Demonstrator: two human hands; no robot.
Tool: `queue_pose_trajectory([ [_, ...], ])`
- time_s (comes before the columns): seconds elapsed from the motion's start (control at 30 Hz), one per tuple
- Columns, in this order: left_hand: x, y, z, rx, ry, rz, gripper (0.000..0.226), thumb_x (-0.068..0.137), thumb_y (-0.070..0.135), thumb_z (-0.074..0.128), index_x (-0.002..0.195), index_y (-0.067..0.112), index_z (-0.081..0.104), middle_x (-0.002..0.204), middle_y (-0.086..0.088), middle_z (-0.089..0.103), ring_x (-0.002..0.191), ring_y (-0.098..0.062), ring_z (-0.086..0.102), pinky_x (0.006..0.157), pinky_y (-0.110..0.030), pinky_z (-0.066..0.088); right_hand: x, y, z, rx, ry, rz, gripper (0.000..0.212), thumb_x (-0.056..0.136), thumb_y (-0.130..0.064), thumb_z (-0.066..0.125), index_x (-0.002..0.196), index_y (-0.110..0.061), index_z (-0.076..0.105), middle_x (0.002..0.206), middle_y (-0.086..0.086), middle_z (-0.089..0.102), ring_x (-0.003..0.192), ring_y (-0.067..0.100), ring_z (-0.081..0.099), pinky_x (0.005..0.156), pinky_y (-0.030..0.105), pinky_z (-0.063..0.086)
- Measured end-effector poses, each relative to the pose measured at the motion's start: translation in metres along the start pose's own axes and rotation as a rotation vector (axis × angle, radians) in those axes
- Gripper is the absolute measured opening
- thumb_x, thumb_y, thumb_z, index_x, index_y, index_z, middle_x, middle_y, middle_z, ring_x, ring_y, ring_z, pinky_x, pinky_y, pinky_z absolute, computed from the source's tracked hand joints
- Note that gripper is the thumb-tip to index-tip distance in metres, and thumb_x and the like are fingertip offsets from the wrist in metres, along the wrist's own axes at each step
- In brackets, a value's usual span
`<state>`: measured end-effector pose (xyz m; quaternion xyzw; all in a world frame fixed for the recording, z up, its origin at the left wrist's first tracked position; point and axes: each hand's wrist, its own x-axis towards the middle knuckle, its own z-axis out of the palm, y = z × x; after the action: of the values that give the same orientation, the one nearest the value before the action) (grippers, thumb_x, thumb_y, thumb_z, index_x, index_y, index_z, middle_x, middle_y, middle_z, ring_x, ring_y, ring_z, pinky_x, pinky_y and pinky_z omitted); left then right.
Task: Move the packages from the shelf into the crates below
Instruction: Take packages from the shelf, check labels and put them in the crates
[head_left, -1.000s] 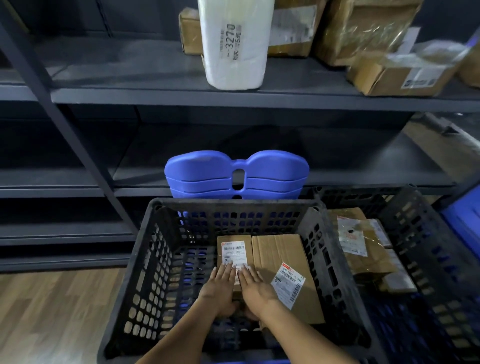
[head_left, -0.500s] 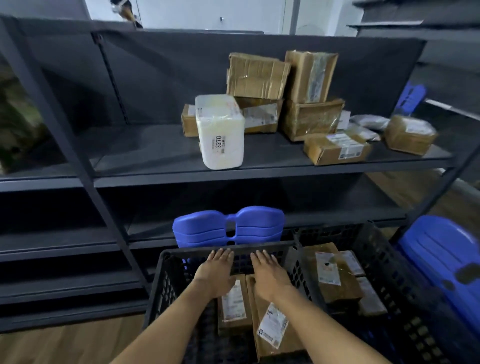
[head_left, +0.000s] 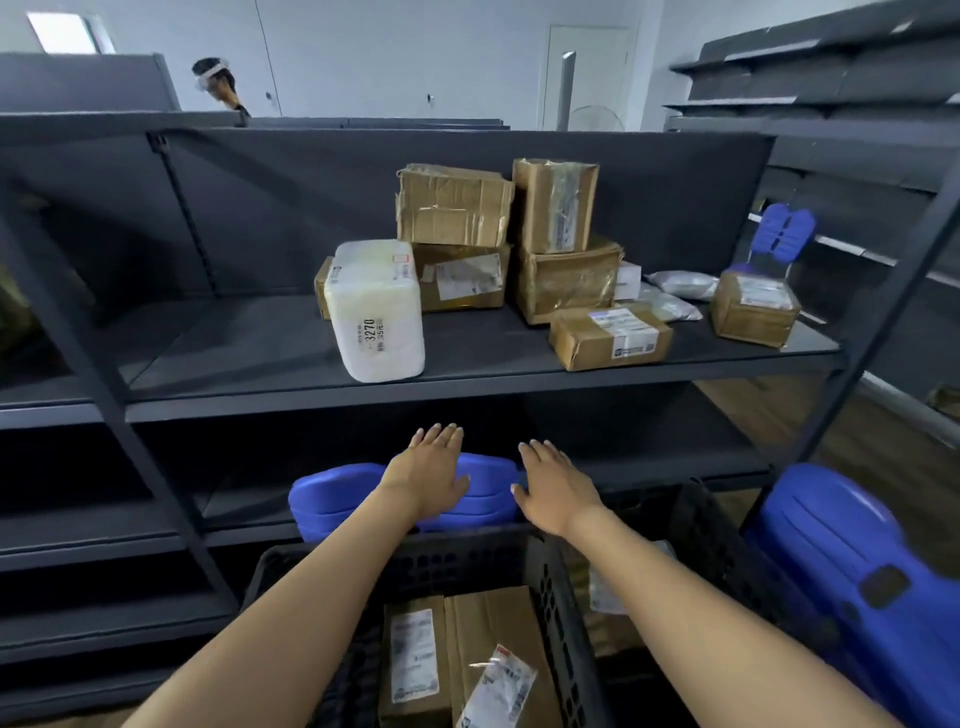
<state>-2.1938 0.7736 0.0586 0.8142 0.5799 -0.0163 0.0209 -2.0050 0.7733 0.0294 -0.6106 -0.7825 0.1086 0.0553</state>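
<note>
Head view: left hand (head_left: 428, 470) and right hand (head_left: 553, 486) both flat, fingers spread, holding nothing, raised above the black crate (head_left: 563, 613) and below the shelf (head_left: 467, 387). Shelf carries white wrapped package (head_left: 376, 312), stacked cardboard boxes (head_left: 519, 234), flat labelled box (head_left: 610, 338). Two cardboard packages (head_left: 457, 660) lie side by side in the crate. Blue chair back (head_left: 332, 499) behind the hands.

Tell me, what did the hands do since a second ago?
Both hands let go of the small brown cardboard box they were pressing into the black plastic crate. The left hand and right hand rose, open and empty, toward the dark metal shelf. The white wrapped package and the stacked boxes there stayed put.
</note>
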Motion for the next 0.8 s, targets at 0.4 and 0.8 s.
queue_pose_trajectory([
  [0.4,0.095,0.089,-0.053,-0.075,0.143,-0.171,0.072,0.099,0.038,0.042,0.153,0.004,0.008,0.161,-0.011,0.010,0.149,-0.025,0.008,0.121,-0.035,0.009,0.055,0.099,-0.102,-0.040,0.192,-0.210,0.063,0.100,-0.035,0.041,0.152,-0.011,0.017,0.159,0.006,0.017,0.145,0.024,0.019,0.112,0.038,0.031],
  [0.8,0.157,0.094,-0.113,-0.087,0.197,-0.200,0.072,0.100,0.038,0.041,0.153,0.004,0.005,0.161,-0.011,0.007,0.149,-0.026,0.007,0.121,-0.037,0.009,0.117,0.125,-0.171,0.116,0.280,-0.144,0.062,0.099,-0.034,0.041,0.153,-0.012,0.017,0.160,0.003,0.013,0.145,0.024,0.021,0.111,0.039,0.030],
])
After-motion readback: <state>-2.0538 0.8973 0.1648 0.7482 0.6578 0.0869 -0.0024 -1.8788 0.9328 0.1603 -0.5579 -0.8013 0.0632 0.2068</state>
